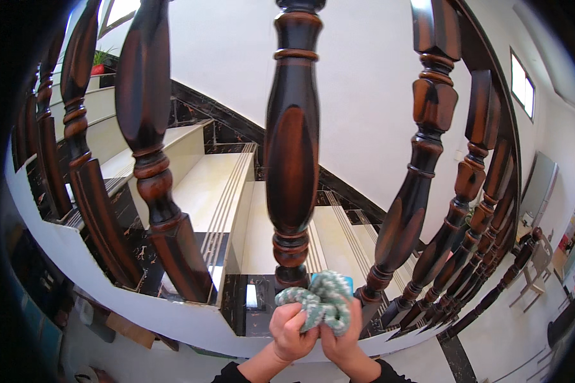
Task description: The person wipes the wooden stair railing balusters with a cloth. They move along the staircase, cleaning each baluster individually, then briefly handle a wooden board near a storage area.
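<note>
A bunched green and white cloth [328,292] is gripped between my two hands in front of a carved wooden baluster [292,167]. My left hand [290,332] has its fingers closed on the cloth's left part. On the other side, my right hand [342,330] grips the cloth from the right, its fingers partly hidden behind it. A small blue patch [349,282] shows behind the cloth; what it belongs to I cannot tell. The cloth covers the view of the baluster's foot, so whether they touch is unclear.
More dark wooden balusters [153,167] line both sides. Behind them climb pale stair treads [211,191] with black marble edging. A potted plant [98,64] stands on the upper stairs at left. Lower right, a chair [532,273] stands on the floor below.
</note>
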Action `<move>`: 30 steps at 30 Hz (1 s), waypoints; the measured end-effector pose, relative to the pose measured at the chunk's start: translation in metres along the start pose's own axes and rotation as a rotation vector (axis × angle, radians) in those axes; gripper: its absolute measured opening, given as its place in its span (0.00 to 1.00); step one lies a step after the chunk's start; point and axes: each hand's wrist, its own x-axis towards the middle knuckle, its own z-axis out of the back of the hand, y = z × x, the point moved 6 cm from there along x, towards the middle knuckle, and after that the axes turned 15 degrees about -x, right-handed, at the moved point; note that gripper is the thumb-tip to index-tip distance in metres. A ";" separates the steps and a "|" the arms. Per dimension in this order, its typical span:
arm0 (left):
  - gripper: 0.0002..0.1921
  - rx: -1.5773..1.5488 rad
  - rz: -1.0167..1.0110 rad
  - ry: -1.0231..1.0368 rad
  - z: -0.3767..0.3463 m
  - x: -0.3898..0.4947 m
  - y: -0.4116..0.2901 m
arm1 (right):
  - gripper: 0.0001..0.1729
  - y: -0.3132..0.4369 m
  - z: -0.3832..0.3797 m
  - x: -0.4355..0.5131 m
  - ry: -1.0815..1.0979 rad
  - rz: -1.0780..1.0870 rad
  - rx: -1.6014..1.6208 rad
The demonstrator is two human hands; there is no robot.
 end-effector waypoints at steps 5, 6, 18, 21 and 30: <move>0.21 -0.117 -0.075 0.000 -0.042 0.061 -0.018 | 0.37 -0.032 0.055 0.039 -0.230 -0.147 -0.016; 0.20 -0.092 -0.089 0.001 -0.054 0.075 -0.021 | 0.37 -0.034 0.069 0.054 -0.298 -0.105 -0.091; 0.21 -0.834 0.582 0.019 -0.182 0.155 0.059 | 0.37 -0.087 0.080 0.197 -0.190 -0.246 -0.036; 0.20 -0.744 0.553 -0.019 -0.184 0.142 0.062 | 0.38 -0.104 0.074 0.190 -0.131 -0.243 0.067; 0.25 -0.412 0.445 -0.084 -0.178 0.111 0.049 | 0.37 -0.125 0.062 0.155 -0.169 -0.213 0.182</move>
